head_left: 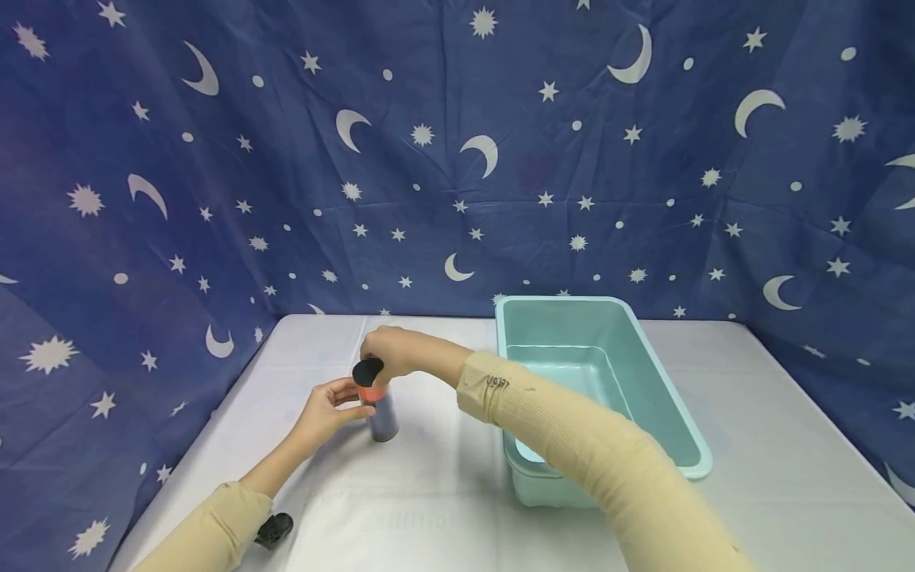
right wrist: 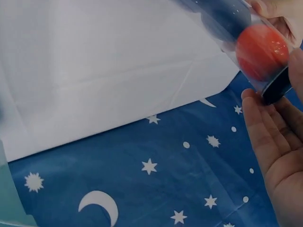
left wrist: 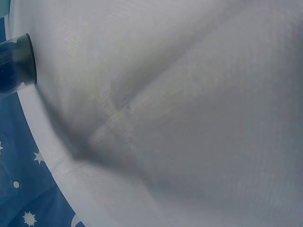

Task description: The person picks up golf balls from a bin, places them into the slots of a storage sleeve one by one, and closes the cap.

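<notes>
A clear tube (head_left: 384,419) with a black lid (head_left: 368,372) stands at the left of the table, nearly upright. Inside, an orange-red ball (right wrist: 262,51) sits just under the lid, with dark blue balls (right wrist: 226,20) beyond it. My left hand (head_left: 330,413) holds the tube's side between thumb and fingers. From above, my right hand (head_left: 400,349) grips the lid at the tube's top; its fingers (right wrist: 265,137) show at the lid's edge in the right wrist view. The left wrist view catches only the tube's lower end (left wrist: 19,64).
A pale teal plastic basin (head_left: 661,381) stands right of the tube, under my right forearm. White cloth covers the table (head_left: 422,492). A small black object (head_left: 275,530) shows beside my left sleeve. Blue star-and-moon fabric (head_left: 457,159) hangs behind and at the sides.
</notes>
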A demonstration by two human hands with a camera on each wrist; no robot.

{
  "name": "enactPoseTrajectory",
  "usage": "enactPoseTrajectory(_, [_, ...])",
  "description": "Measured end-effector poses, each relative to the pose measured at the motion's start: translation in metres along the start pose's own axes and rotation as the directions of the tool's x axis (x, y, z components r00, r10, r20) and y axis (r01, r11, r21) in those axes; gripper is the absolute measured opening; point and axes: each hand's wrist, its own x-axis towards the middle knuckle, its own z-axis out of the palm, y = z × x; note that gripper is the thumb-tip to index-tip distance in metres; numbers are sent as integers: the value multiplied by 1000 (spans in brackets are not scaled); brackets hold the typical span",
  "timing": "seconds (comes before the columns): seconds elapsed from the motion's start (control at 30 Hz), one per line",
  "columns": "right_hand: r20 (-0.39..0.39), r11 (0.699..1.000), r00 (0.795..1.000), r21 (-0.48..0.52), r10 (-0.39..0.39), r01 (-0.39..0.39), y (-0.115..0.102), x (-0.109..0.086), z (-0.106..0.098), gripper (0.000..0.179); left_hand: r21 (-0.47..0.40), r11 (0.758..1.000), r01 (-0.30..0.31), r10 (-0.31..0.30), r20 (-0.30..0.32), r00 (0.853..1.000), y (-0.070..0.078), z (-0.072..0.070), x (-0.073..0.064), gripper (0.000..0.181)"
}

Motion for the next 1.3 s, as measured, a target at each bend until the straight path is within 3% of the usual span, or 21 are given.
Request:
enactPoseTrajectory(0.37, [88,992,995,-127,38,-27,-11,8,-7,27,35,998,-44,44,5,999,-2,-1,1,45])
enactPoseTrajectory(0.6, [113,999,993,-46,33,-28,-10,4,-5,62,27,999,-29,29,19,999,0,-1,1,45])
enactPoseTrajectory(0.83, [89,998,995,-55,-39,44,-10,1,-6,31,48,999,3,-3,-5,1000,0,1,-1,47])
enactPoseTrajectory(1.17, [93,993,995,-113,-33,44,-14,6,-2,21,49,997,-60,60,3,998,-4,-1,-2,44])
enactPoseTrajectory(1.3, [108,993,994,-119,-16,28,-14,8,-3,11,33,998,-60,60,2,998,-1,-1,0,44])
